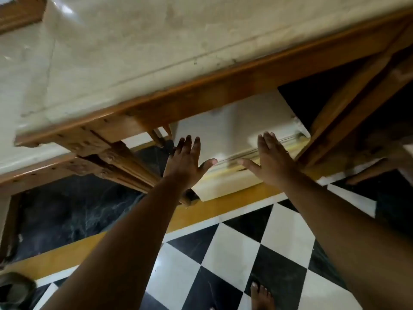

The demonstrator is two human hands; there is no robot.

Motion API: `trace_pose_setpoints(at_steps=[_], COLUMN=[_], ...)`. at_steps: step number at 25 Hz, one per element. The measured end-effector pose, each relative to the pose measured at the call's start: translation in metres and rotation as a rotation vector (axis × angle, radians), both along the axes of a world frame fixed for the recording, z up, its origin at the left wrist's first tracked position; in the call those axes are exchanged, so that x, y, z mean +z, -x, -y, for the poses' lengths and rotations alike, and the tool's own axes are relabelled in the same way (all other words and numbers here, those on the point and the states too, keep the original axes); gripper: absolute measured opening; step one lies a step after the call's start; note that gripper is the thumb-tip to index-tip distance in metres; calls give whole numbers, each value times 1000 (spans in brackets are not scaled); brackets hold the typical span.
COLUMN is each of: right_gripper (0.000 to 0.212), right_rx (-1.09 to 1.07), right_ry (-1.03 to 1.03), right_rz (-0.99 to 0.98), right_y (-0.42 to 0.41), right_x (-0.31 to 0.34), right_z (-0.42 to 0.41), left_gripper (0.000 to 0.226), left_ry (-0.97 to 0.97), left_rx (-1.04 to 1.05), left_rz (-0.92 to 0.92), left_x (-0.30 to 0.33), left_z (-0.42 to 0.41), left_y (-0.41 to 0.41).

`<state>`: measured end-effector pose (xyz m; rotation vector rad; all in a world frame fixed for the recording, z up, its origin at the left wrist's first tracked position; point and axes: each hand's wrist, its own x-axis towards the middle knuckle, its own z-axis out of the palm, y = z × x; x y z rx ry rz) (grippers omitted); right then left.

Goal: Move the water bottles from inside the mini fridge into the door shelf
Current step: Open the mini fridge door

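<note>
Two bare arms reach out over the checkered floor [234,253] toward one white mini fridge [237,128] tucked under a wooden-framed counter [134,52]. The left hand [186,161] and the right hand [271,162] are both flat and empty, fingers stretched out and slightly spread, thumbs pointing toward each other. Both hover over the fridge's top and front edge; whether they touch it I cannot tell, since the view is blurred. The fridge door looks closed, and no water bottles are visible from here. One bare foot [261,296] stands on the black and white tiles below.
</note>
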<state>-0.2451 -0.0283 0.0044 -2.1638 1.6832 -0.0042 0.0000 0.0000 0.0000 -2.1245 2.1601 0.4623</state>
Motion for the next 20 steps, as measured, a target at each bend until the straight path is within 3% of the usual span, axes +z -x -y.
trace_pose_setpoints(at_steps=[5, 8, 10, 20], right_gripper=[109, 107, 109, 126], right_rx=[-63, -173, -226, -301], right_ry=[142, 263, 335, 298], right_rz=[50, 85, 82, 87], right_y=[-43, -59, -67, -65], right_x=[-93, -141, -168, -181], right_z=[53, 81, 94, 95], left_gripper=[81, 93, 105, 98], left_ry=[46, 168, 243, 281], left_rx=[24, 3, 31, 25], left_rz=[57, 170, 148, 111], left_x=[-100, -148, -172, -176], left_z=[62, 102, 117, 109], left_y=[-22, -32, -40, -40])
